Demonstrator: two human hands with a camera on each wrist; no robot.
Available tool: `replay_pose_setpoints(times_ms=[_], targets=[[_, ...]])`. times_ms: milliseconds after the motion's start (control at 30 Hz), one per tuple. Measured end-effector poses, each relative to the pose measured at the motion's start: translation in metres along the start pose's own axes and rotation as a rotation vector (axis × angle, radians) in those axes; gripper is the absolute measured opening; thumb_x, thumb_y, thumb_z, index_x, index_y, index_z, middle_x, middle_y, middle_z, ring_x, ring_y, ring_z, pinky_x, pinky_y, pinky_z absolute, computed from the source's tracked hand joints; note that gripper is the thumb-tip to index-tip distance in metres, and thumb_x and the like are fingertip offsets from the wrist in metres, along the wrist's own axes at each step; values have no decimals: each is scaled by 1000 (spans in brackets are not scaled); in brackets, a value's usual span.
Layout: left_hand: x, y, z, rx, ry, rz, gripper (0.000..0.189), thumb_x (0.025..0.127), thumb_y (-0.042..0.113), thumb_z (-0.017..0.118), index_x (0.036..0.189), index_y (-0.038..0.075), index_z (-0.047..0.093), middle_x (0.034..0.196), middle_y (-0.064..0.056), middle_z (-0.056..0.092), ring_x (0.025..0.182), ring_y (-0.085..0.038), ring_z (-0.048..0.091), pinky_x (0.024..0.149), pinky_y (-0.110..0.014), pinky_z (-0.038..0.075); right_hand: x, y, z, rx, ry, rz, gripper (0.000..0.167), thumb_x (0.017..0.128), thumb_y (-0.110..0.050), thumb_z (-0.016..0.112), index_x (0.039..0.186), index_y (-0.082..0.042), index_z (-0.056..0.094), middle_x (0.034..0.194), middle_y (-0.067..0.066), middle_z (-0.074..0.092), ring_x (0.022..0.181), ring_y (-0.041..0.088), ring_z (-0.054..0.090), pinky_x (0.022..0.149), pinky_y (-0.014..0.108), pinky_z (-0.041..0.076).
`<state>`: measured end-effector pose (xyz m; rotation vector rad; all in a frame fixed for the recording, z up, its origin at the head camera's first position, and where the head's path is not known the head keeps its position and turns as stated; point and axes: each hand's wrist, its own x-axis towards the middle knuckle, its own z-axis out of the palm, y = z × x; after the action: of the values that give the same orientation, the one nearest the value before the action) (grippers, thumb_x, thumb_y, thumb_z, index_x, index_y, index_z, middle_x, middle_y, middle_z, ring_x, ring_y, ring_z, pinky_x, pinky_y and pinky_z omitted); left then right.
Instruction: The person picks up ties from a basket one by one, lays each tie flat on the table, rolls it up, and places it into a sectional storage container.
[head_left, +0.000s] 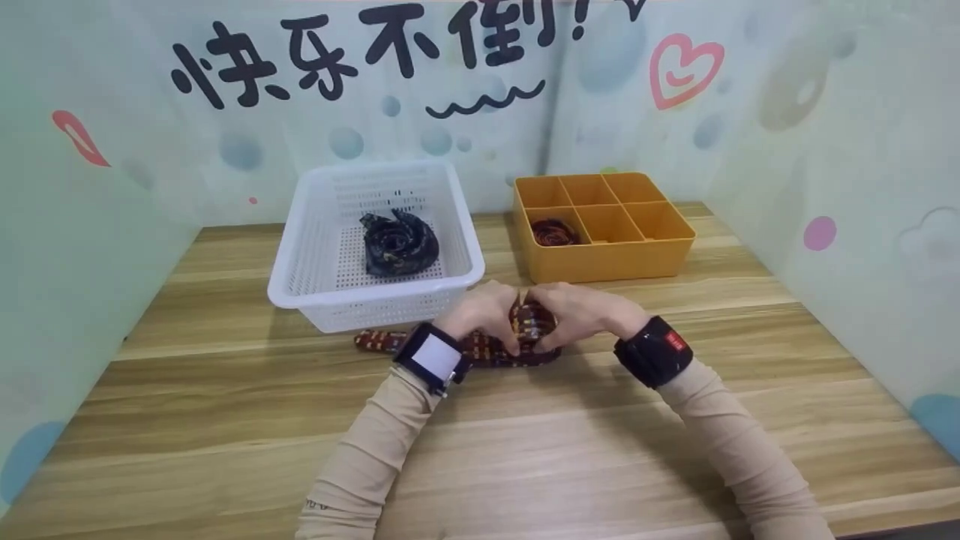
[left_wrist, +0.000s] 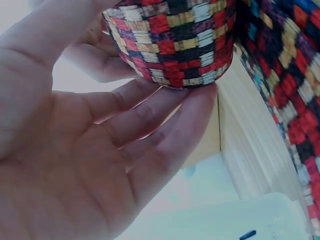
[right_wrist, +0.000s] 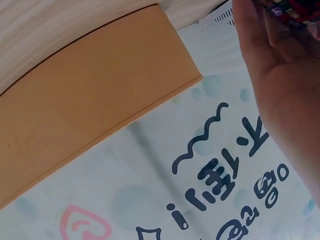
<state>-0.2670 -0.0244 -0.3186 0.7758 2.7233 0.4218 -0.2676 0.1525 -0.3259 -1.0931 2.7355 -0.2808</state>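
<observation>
A necktie (head_left: pixel 534 322) in red, black, cream and yellow checks is partly coiled on the table, its loose length trailing left behind the left wrist. My left hand (head_left: pixel 487 311) grips the coil from the left, thumb on the near side. From the right, the thumb and fingers of my right hand (head_left: pixel 581 307) hold the same coil. Up close in the left wrist view, the rolled necktie (left_wrist: pixel 172 45) shows its woven checks, with fingertips along its edge. Only a corner of the necktie (right_wrist: pixel 295 10) appears in the right wrist view, by the fingers.
Behind the left hand stands a white perforated basket (head_left: pixel 382 291) holding a dark coiled necktie (head_left: pixel 401 244). An orange six-compartment box (head_left: pixel 611 261) stands behind the right hand. A reddish roll (head_left: pixel 553 232) lies in its front left compartment. Printed walls bound the wooden table (head_left: pixel 480 450).
</observation>
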Motion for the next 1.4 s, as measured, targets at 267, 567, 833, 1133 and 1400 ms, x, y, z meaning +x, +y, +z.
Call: replay_pose_setpoints(times_ms=[267, 567, 833, 1133, 1400], targets=[[2, -8, 2, 17, -67, -63, 58, 59, 11, 87, 111, 4, 63, 113, -11, 68, 105, -28, 62, 96, -37, 50, 3, 0, 3, 32, 2, -5, 60, 69, -26, 79, 116, -5, 48, 111, 10, 59, 104, 26, 58, 93, 42, 49], [-3, 0, -7, 31, -59, 37, 62, 67, 32, 84, 119, 10, 60, 116, -11, 67, 108, -27, 62, 97, -36, 49, 2, -3, 0, -77, 39, 12, 52, 67, -21, 75, 113, -6, 56, 109, 10, 63, 93, 24, 61, 80, 41, 54], [-4, 1, -7, 33, -30, 9, 59, 64, 25, 86, 114, 5, 61, 111, -12, 68, 104, -27, 62, 93, -36, 51, 0, -1, 0, -8, 16, 7, 55, 69, -24, 77, 114, -4, 52, 108, 11, 61, 97, 25, 60, 86, 41, 52], [-1, -10, -4, 32, -119, -45, 67, 62, 16, 86, 120, 5, 55, 121, -12, 63, 114, -28, 58, 102, -36, 46, 6, 2, 6, 98, -8, -48, 62, 70, -23, 79, 121, -4, 47, 116, 13, 61, 109, 27, 59, 96, 41, 49], [-4, -6, -7, 3, -106, 51, 74, 67, 36, 84, 128, 10, 52, 125, -10, 62, 115, -27, 58, 102, -36, 45, 3, -4, 2, -96, 57, -25, 54, 67, -21, 75, 114, -3, 57, 111, 13, 61, 100, 28, 60, 86, 43, 53]])
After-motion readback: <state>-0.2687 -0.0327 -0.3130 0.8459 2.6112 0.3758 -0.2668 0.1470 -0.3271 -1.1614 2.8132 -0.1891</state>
